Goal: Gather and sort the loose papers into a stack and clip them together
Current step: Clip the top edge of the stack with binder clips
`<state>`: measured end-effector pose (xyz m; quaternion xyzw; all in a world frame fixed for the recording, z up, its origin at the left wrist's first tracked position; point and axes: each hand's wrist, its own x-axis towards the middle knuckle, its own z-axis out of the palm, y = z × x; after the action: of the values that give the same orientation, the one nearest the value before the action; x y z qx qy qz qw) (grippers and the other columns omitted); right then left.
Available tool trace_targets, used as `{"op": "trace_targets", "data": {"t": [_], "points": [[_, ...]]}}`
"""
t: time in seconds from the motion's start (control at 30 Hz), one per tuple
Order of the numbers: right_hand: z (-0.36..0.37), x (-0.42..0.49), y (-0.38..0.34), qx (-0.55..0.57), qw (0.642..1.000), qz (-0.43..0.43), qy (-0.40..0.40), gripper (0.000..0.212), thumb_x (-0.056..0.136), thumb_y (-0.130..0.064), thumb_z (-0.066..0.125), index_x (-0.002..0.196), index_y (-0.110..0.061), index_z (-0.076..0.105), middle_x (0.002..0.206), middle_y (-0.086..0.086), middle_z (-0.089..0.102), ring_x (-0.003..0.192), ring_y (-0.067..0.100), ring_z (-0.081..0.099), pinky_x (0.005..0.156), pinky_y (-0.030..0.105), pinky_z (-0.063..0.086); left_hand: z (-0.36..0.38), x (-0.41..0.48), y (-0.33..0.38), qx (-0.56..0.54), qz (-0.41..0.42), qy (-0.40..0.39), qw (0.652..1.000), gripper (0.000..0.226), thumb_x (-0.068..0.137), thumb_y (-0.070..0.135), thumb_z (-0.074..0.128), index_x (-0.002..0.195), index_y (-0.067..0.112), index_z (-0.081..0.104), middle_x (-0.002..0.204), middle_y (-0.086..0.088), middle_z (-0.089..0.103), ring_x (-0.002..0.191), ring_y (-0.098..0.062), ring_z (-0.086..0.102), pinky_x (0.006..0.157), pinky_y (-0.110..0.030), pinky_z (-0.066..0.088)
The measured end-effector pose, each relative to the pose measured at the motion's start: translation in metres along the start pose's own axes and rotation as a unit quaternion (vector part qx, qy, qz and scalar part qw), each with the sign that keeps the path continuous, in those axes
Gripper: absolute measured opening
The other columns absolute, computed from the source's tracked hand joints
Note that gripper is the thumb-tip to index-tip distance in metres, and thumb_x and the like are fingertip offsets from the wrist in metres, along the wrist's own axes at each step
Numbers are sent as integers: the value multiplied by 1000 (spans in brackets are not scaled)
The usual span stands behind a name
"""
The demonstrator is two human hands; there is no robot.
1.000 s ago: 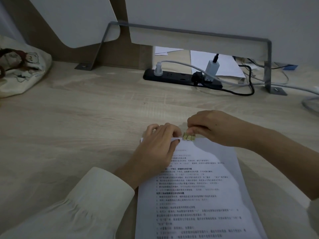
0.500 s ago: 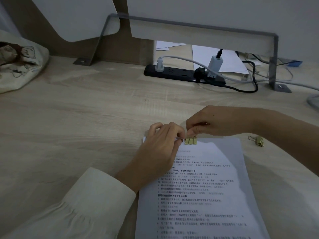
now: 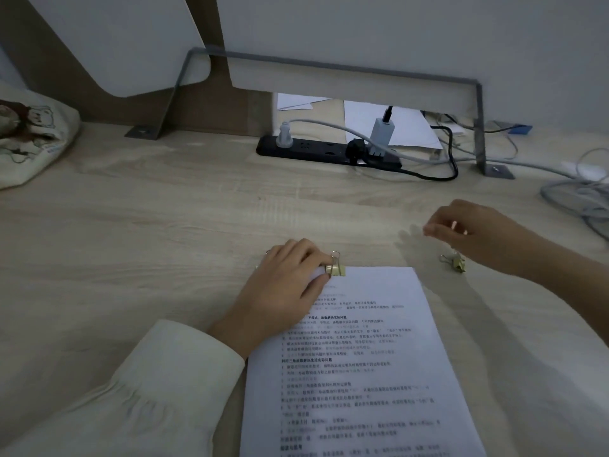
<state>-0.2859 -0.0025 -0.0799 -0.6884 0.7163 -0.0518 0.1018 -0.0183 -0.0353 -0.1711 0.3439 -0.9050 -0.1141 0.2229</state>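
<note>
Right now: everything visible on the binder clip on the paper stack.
The binder clip is small, gold-coloured, metal by its look, clamped on the top edge of the paper stack, near its left corner. One wire loop shows beyond that edge. The left hand, holding that corner, touches the clip's left side.

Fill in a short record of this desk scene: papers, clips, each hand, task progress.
Paper stack: printed sheets, flat on the desk
Gold clip: clamped on the stack's top edge
Spare clip: loose on the desk, right of the stack
Left hand: holds the stack's top-left corner
Right hand: above the spare clip, fingers loosely curled, nothing seen in it
Progress: stack clipped
</note>
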Motion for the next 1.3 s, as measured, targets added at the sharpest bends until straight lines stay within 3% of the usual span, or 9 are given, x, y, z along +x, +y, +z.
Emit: {"op": "trace_targets", "data": {"t": [0.13, 0.23, 0.43, 0.53, 0.7, 0.87, 1.03, 1.17, 1.3], "points": [[12, -27, 31, -14, 995, 94, -11, 36, 86, -51, 48, 113, -27, 53, 102, -4, 45, 80, 12, 56, 76, 30, 47, -1, 0, 3, 37, -12, 1, 999, 43, 90, 36, 29, 111, 16, 61, 104, -1, 58, 93, -9, 38, 84, -21, 28], [27, -36, 35, 27, 997, 75, 7, 34, 86, -43, 56, 116, -27, 54, 104, -3, 43, 76, 12, 55, 75, 27, 43, -6, -1, 12, 57, -30, -25, 998, 48, 91, 38, 24, 120, 17, 56, 114, 0, 55, 104, -13, 44, 86, -22, 28], [41, -32, 27, 66, 995, 59, 54, 15, 87, -27, 60, 82, -13, 59, 87, 3, 52, 66, 2, 46, 57, 14, 33, -17, -2, 30, 40, -86, -78, 992, 45, 97, 31, 37, 140, 19, 30, 138, 3, 36, 124, -13, 35, 102, -24, 29], [34, -37, 8, 242, 966, 79, 47, 23, 83, -26, 65, 70, -8, 58, 65, 1, 62, 52, 7, 55, 51, 15, 42, -25, 2, 44, -5, -93, -21, 995, 49, 96, 33, 41, 141, 20, 30, 140, 4, 33, 128, -11, 33, 100, -22, 26], [34, -43, -29, 438, 897, 67, 10, 30, 81, -31, 67, 65, -7, 57, 46, -3, 58, 44, 10, 54, 48, 19, 46, -28, 24, 88, -144, -129, -79, 978, 38, 89, 52, 44, 116, 27, 53, 112, 13, 55, 102, -2, 52, 87, -24, 45], [33, -45, -42, 442, 896, 37, 37, 35, 83, -36, 63, 66, -8, 52, 48, 4, 57, 41, 12, 49, 45, 18, 42, -19, 35, 102, -244, -162, -127, 948, 26, 95, 37, 40, 95, 19, 59, 91, 6, 67, 84, -12, 65, 82, -39, 54], [30, -42, -31, 467, 883, 30, -26, 46, 73, -51, 56, 86, -7, 53, 57, -3, 56, 50, 12, 54, 47, 22, 43, -13, 37, 94, -356, -159, -139, 910, 23, 99, 23, 37, 89, 18, 58, 79, 10, 61, 68, 2, 58, 62, -9, 47], [29, -39, -24, 500, 863, -13, -67, 50, 77, -50, 51, 83, -1, 60, 71, 3, 58, 61, 11, 54, 55, 21, 45, -11, 42, 91, -389, -170, -129, 896, 25, 99, 24, 39, 98, 13, 61, 81, 10, 62, 67, 5, 58, 60, -5, 42], [30, -28, -16, 506, 862, -7, -28, 48, 73, -47, 57, 82, -1, 62, 72, 2, 61, 64, 10, 57, 63, 24, 46, -7, 47, 80, -155, -103, -90, 978, 28, 95, 39, 42, 111, 20, 55, 107, 9, 54, 97, -6, 52, 79, -22, 40]]}}
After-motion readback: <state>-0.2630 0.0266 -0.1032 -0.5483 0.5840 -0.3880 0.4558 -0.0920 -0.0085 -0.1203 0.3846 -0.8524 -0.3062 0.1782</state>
